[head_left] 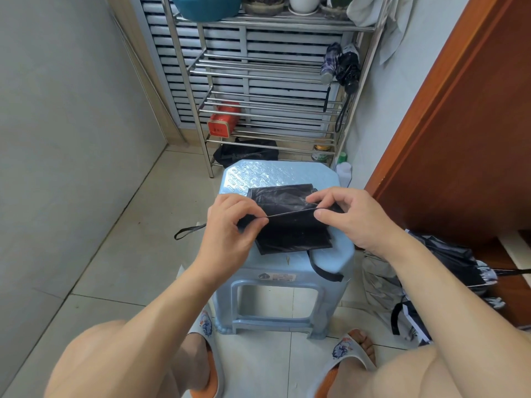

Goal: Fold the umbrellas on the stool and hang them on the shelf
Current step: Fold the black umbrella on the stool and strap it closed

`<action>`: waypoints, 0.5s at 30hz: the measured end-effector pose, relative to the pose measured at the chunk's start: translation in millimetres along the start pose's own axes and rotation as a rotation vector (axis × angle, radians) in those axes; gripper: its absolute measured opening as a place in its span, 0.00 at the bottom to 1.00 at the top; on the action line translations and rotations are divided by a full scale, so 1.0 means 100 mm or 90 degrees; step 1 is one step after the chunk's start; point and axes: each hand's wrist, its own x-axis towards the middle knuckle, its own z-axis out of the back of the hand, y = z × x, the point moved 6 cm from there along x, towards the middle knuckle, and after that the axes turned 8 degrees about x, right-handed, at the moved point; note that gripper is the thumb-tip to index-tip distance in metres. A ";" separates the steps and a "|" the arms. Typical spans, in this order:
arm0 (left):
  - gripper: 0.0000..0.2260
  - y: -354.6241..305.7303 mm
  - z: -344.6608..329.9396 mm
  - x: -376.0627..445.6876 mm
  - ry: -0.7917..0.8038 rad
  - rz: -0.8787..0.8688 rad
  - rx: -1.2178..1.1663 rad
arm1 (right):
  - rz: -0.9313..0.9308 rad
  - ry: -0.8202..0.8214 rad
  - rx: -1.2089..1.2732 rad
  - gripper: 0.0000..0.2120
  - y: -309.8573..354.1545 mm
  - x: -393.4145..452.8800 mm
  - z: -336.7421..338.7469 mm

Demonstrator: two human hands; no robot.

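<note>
Pale floor tiles (120, 254) and grey walls bound a narrow corner, with a brown wooden door (459, 116) on the right. Against the far wall stands a metal shelf (267, 107) with several rail tiers. 2 folded umbrellas (342, 66) hang at its right end, their wrist loops dangling below. A red tin (222, 120) rests on a lower tier, a dark bag (247, 152) lies beneath the bottom rails, and pots and a teal item sit on the top tier. In front of the shelf stands a light blue plastic stool (275, 173). On its seat lies a black umbrella (290, 225), canopy flattened into pleated panels, its closing strap (324, 268) hanging over the near edge of the stool. The left hand (230, 225) has thumb and forefinger pinched on 1 thin rib or canopy edge at the umbrella's left side. The right hand (353, 216) pinches the same thin edge at the right side, remaining fingers loosely spread. The edge is drawn taut between both hands, just above the canopy. A black wrist loop (188, 231) projects left beyond the left hand. On the floor at the right, near the door, lies another umbrella (448, 262), unfolded and crumpled. Both feet in patterned slippers (344, 349) are planted either side of the stool's base.
</note>
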 end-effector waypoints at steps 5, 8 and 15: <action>0.09 0.00 -0.01 -0.13 -0.021 0.127 -0.049 | 0.002 -0.013 0.021 0.04 -0.02 0.00 0.01; 0.12 0.04 -0.03 -0.18 0.004 0.170 -0.039 | 0.003 -0.013 0.020 0.05 -0.02 0.01 0.01; 0.14 0.05 -0.03 -0.16 -0.005 0.151 -0.038 | -0.001 -0.017 0.031 0.05 -0.04 0.03 0.00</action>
